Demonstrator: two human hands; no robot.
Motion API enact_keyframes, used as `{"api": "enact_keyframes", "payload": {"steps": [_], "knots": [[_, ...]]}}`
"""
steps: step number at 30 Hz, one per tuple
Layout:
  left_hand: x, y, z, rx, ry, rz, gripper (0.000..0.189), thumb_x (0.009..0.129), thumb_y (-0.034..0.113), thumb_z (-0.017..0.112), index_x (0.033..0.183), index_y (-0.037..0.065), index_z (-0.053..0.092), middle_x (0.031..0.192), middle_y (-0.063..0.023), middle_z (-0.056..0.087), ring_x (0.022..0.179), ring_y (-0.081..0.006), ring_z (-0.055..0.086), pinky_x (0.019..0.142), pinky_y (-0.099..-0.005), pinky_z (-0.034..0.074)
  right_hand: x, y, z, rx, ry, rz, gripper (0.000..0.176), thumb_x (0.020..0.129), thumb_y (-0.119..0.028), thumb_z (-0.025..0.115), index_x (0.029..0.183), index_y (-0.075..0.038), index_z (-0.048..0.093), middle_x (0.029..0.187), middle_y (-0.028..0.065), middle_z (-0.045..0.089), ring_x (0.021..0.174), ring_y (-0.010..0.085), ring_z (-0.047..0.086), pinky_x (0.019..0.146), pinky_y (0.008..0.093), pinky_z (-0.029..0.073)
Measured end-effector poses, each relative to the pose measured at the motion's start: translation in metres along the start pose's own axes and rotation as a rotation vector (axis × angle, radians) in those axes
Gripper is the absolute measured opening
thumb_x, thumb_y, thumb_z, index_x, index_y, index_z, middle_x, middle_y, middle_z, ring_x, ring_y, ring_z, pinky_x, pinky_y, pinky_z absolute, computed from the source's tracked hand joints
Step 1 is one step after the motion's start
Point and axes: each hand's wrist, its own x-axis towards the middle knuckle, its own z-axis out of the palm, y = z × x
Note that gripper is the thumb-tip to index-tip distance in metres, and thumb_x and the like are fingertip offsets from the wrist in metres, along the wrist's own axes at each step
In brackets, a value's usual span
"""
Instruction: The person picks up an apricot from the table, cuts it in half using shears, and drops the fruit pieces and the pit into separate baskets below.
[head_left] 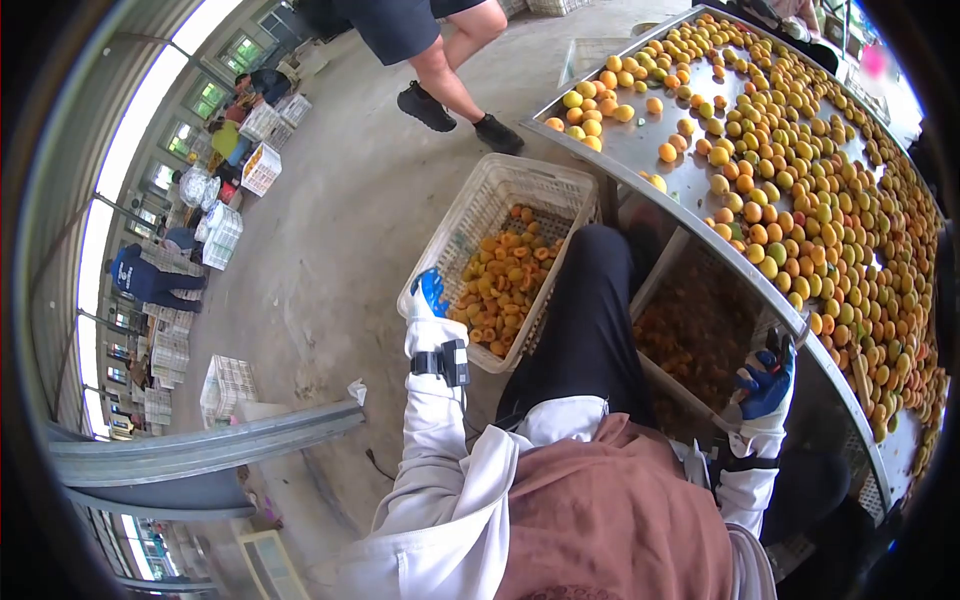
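My left hand (428, 294), in a blue-and-white glove, is at the near left corner of a white plastic crate (455, 215). Its fingers are hooked over the rim. Split orange apricot halves (508, 280) lie in the crate, beside my knee. My right hand (766, 385), also gloved in blue, is closed just under the metal edge of the sorting table (705, 235). Something small and dark shows at its fingertips, and I cannot tell what it is. Many whole yellow-orange apricots (790, 190) cover the table.
Below the table sits another crate (690, 330) with dark fruit pieces. A person in shorts (440, 75) stands beyond the first crate. Workers (150, 275) and stacked white crates (222, 235) line the left wall. A metal beam (210, 445) crosses at lower left.
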Motion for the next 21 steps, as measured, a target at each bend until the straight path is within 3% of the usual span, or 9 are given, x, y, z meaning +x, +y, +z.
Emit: {"api": "enact_keyframes", "payload": {"steps": [2, 3, 4, 6, 7, 8, 10, 16, 21], "knots": [[-0.001, -0.017, -0.012, -0.004, -0.028, -0.005, 0.051, 0.097, 0.046, 0.054, 0.135, 0.012, 0.054, 0.139, -0.0077, 0.054, 0.130, -0.0206, 0.046, 0.112, -0.0371, 0.032, -0.009, 0.005, 0.018, -0.093, 0.115, -0.073, 0.028, 0.104, -0.040, 0.047, 0.116, -0.017, 0.057, 0.066, -0.0070, 0.041, 0.046, 0.0072, 0.032, 0.040, 0.0239, 0.026], [0.073, -0.064, -0.058, 0.008, -0.067, 0.000, 0.045, 0.095, 0.045, 0.053, 0.130, 0.017, 0.060, 0.131, -0.0036, 0.061, 0.125, -0.0221, 0.053, 0.102, -0.0434, 0.039, -0.015, 0.009, 0.032, -0.205, 0.249, -0.123, 0.030, 0.103, -0.041, 0.048, 0.119, -0.017, 0.057, 0.067, -0.0064, 0.043, 0.046, 0.0081, 0.034, 0.040, 0.0240, 0.028], [0.063, -0.063, -0.055, -0.002, -0.067, 0.001, 0.045, 0.095, 0.045, 0.053, 0.130, 0.017, 0.060, 0.131, -0.0036, 0.061, 0.125, -0.0221, 0.053, 0.102, -0.0434, 0.039, -0.018, 0.011, 0.040, -0.315, 0.383, -0.175, 0.032, 0.102, -0.042, 0.049, 0.121, -0.017, 0.057, 0.067, -0.0057, 0.044, 0.046, 0.0091, 0.036, 0.039, 0.0240, 0.030], [0.035, -0.050, -0.037, 0.042, -0.122, -0.077, 0.054, 0.097, 0.045, 0.052, 0.141, 0.013, 0.049, 0.142, -0.0085, 0.052, 0.132, -0.0226, 0.047, 0.113, -0.0394, 0.032, -0.013, 0.007, 0.014, -0.311, 0.273, -0.141, 0.036, 0.101, -0.043, 0.052, 0.125, -0.017, 0.058, 0.067, -0.0047, 0.046, 0.048, 0.0103, 0.041, 0.041, 0.0241, 0.034], [0.040, -0.056, -0.040, 0.061, -0.144, -0.072, 0.056, 0.097, 0.045, 0.051, 0.141, 0.012, 0.049, 0.140, -0.0085, 0.053, 0.131, -0.0237, 0.049, 0.112, -0.0402, 0.034, -0.013, 0.007, 0.007, -0.296, 0.256, -0.137, 0.036, 0.100, -0.043, 0.052, 0.124, -0.016, 0.058, 0.067, -0.0047, 0.045, 0.049, 0.0100, 0.041, 0.042, 0.0244, 0.034], [0.029, -0.076, -0.055, 0.225, -0.281, 0.295, 0.054, 0.097, 0.045, 0.050, 0.139, 0.011, 0.051, 0.136, -0.0089, 0.056, 0.129, -0.0242, 0.051, 0.110, -0.0404, 0.036, -0.012, 0.006, 0.004, -0.278, 0.241, -0.138, 0.037, 0.100, -0.043, 0.053, 0.124, -0.016, 0.059, 0.067, -0.0046, 0.045, 0.049, 0.0097, 0.041, 0.043, 0.0247, 0.035], [0.022, -0.062, -0.042, 0.157, -0.260, 0.087, 0.052, 0.098, 0.042, 0.048, 0.140, 0.011, 0.050, 0.136, -0.0089, 0.056, 0.129, -0.0252, 0.050, 0.110, -0.0417, 0.037, -0.016, 0.008, 0.008, -0.273, 0.310, -0.131, 0.030, 0.100, -0.042, 0.055, 0.112, -0.016, 0.064, 0.067, -0.0058, 0.044, 0.049, 0.0083, 0.036, 0.045, 0.0252, 0.030], [0.064, -0.066, -0.043, 0.016, -0.229, -0.079, 0.046, 0.100, 0.045, 0.043, 0.133, 0.016, 0.055, 0.132, -0.0079, 0.060, 0.121, -0.0244, 0.057, 0.100, -0.0428, 0.046, -0.017, 0.018, 0.001, -0.266, 0.203, -0.154, 0.027, 0.100, -0.042, 0.054, 0.107, -0.018, 0.064, 0.065, -0.0069, 0.043, 0.047, 0.0086, 0.034, 0.043, 0.0263, 0.027], [0.051, -0.056, -0.049, 0.031, -0.208, 0.090, 0.045, 0.100, 0.047, 0.045, 0.131, 0.015, 0.057, 0.129, -0.0086, 0.062, 0.117, -0.0233, 0.059, 0.098, -0.0395, 0.047, -0.028, 0.016, 0.013, -0.271, 0.194, -0.142, 0.025, 0.100, -0.038, 0.057, 0.110, -0.015, 0.061, 0.069, -0.0029, 0.048, 0.049, 0.0094, 0.038, 0.045, 0.0275, 0.032]]}}
